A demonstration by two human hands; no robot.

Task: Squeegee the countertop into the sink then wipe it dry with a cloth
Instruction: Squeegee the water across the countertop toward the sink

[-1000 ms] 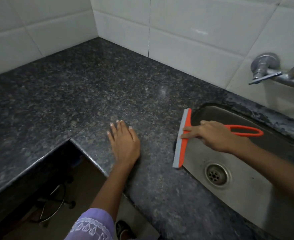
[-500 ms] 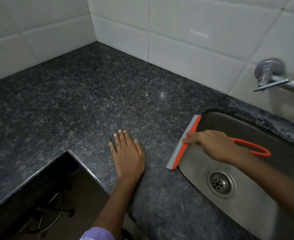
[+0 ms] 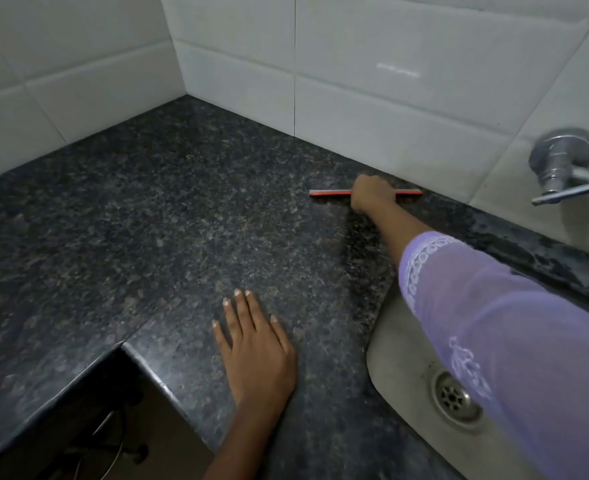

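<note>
My right hand [image 3: 369, 197] is stretched to the back of the dark speckled granite countertop [image 3: 182, 220], close to the tiled wall, and is closed around the orange and grey squeegee [image 3: 329, 192]. The blade lies flat along the counter, parallel to the wall, and the handle is hidden under my fist. My left hand [image 3: 256, 348] rests flat on the counter near its front edge, fingers spread, holding nothing. The steel sink [image 3: 400, 368] with its round drain [image 3: 454, 398] sits at the lower right, partly covered by my purple sleeve. No cloth is in view.
White wall tiles [image 3: 390, 109] enclose the counter at the back and left, meeting in a corner. A chrome tap [image 3: 563, 168] juts from the wall above the sink. The counter has an L-shaped front edge [image 3: 126, 346] with a dark gap below.
My right hand lifted the squeegee from the sink's left rim and carried it to the back of the counter by the wall. My left hand has stayed put.
</note>
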